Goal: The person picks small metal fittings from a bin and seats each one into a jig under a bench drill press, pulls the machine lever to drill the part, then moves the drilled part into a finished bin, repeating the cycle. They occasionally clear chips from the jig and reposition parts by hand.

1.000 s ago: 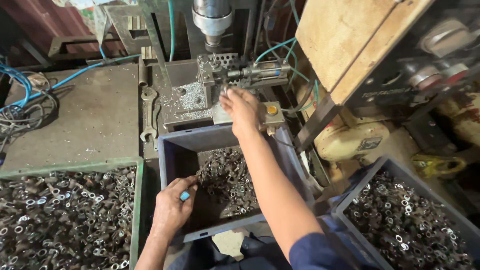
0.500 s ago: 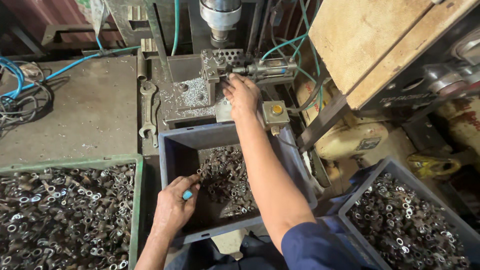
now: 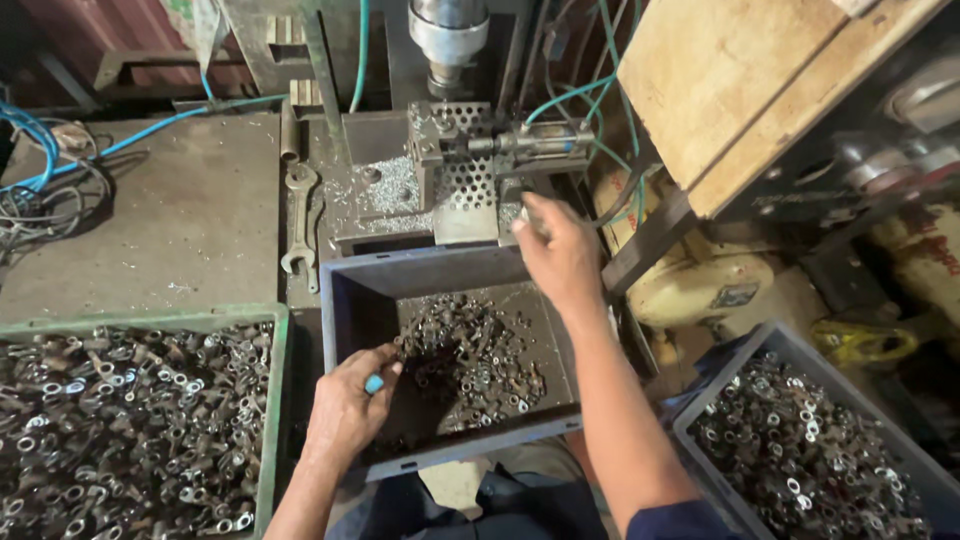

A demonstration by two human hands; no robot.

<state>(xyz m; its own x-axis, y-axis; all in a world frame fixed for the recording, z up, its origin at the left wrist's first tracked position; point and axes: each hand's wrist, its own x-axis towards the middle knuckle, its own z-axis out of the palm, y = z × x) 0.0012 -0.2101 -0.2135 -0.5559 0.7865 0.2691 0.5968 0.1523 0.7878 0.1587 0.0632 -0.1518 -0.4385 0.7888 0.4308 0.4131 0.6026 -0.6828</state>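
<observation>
Two hands are at work over a grey bin (image 3: pixel 345 285) in the middle of the frame. The left hand (image 3: pixel 350 410), lower centre, rests on the bin's near left side with its fingers curled together into the heap of small metal parts (image 3: pixel 470 365); a blue ring shows on one finger, and whether a part is pinched in the fingertips is hard to tell, since they sink among the pieces. The heap spreads just to the right of that hand, touching it. The right hand (image 3: pixel 560 250) is raised above the bin's far right corner, just below the perforated fixture (image 3: pixel 465 165) of the press (image 3: pixel 448 35); its fingers are bunched, and something small and pale seems held at the tips, though blur hides what it is. A wrench (image 3: pixel 300 220) lies to the left of the fixture, well apart from both hands. A green tray (image 3: pixel 275 400) of ring-shaped parts fills the lower left, cut off by the frame edge, and another grey bin (image 3: pixel 700 420) of similar parts is cut off at the lower right. A wooden board (image 3: pixel 740 80) blocks the upper right.
</observation>
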